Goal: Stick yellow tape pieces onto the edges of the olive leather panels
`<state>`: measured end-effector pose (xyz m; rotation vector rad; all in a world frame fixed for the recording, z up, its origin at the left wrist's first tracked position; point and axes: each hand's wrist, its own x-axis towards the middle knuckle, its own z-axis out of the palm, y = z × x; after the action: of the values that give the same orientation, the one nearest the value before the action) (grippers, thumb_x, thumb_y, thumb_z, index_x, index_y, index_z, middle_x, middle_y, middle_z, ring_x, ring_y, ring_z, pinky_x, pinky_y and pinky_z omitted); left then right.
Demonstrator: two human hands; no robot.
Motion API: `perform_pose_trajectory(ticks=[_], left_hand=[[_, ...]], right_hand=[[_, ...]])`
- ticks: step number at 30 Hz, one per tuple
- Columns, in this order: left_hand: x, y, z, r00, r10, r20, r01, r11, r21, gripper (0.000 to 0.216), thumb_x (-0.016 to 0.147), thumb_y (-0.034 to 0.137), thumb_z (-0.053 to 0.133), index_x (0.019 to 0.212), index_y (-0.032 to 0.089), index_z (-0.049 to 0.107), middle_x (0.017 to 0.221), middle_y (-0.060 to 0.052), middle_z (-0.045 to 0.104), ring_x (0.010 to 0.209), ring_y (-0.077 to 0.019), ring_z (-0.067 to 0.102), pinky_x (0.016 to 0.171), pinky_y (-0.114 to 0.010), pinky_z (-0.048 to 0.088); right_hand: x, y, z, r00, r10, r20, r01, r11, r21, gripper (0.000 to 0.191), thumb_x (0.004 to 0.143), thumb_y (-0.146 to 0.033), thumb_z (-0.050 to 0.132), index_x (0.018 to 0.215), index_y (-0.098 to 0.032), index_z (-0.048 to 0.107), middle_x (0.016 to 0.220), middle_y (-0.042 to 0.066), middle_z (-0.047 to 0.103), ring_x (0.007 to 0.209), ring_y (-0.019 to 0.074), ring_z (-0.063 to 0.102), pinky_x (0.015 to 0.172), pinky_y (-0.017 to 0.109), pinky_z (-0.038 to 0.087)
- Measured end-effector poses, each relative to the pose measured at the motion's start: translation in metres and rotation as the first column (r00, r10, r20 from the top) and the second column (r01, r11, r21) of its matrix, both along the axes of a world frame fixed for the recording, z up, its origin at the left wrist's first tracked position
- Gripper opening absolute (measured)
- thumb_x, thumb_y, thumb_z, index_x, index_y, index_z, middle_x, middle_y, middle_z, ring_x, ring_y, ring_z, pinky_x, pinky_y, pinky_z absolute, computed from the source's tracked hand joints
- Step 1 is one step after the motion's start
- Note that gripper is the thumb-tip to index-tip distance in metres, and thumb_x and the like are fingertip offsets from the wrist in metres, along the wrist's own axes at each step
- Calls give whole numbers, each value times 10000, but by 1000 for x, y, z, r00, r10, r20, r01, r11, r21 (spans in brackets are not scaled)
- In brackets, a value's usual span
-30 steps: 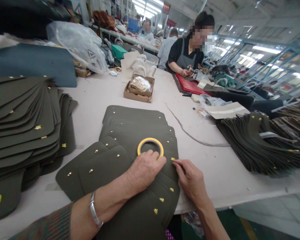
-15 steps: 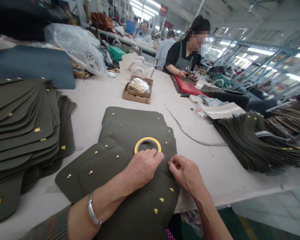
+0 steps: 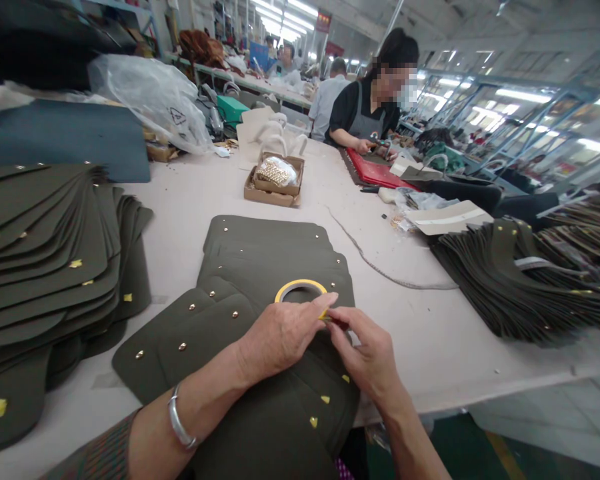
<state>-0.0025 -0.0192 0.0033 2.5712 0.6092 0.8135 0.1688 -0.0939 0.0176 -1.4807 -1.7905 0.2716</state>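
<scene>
My left hand [image 3: 280, 333] grips a roll of yellow tape [image 3: 291, 288] by its near side, above a pile of dark olive panels [image 3: 270, 243]. Close against it, the fingertips of my right hand [image 3: 367, 350] pinch the end of the tape, where a bit of yellow shows between the hands. Gold-coloured metal studs dot the panels, and a few small yellow tape pieces [image 3: 325, 400] stick to those near my right wrist. My hands hide the lower part of the roll.
A tall stack of olive panels [image 3: 45, 267] stands at left, another bundle [image 3: 510, 287] at right. Behind the pile sits a cardboard box of gold studs [image 3: 275, 193]. A cord [image 3: 375, 267] lies on the table. Across it, a co-worker [image 3: 365, 113] handles a red piece [image 3: 375, 170].
My right hand has moved left to meet my left hand and now pinches the tape's end. The roll has shifted slightly right and down with my left hand.
</scene>
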Motion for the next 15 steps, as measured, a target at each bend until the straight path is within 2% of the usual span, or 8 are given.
perform_pose_trajectory(ticks=[4, 9, 13, 15], left_hand=[[0, 0, 2, 1000, -1, -9, 1, 1000, -30, 375, 954, 192, 423, 1323, 161, 360, 1096, -79, 671, 952, -178, 666, 819, -295, 540], [0, -3, 4, 999, 7, -47, -10, 997, -74, 177, 956, 198, 403, 1110, 187, 490, 901, -19, 666, 844, -156, 658, 724, -260, 521], [1, -4, 5, 996, 36, -78, -38, 999, -18, 178, 969, 220, 370, 915, 187, 536, 782, -3, 612, 744, -136, 610, 660, -229, 483], [3, -4, 6, 993, 61, -104, -57, 997, 42, 194, 963, 208, 372, 871, 183, 540, 753, -3, 590, 691, -135, 579, 609, -224, 458]], right_hand=[[-4, 3, -1, 991, 34, 130, -47, 994, 95, 160, 884, -121, 492, 916, -203, 626, 866, 47, 690, 822, 161, 640, 741, 283, 512], [-6, 0, -4, 964, -51, 260, 18, 991, 129, 173, 862, -125, 484, 827, -215, 627, 764, 31, 692, 719, 153, 646, 680, 265, 503], [-9, -3, -5, 978, -132, 162, 112, 986, 125, 153, 830, -143, 520, 788, -204, 654, 698, 19, 686, 627, 135, 631, 610, 245, 484], [-11, -4, -4, 984, -177, 11, 177, 984, 21, 120, 808, -175, 556, 757, -197, 662, 638, 6, 664, 559, 124, 604, 551, 235, 472]])
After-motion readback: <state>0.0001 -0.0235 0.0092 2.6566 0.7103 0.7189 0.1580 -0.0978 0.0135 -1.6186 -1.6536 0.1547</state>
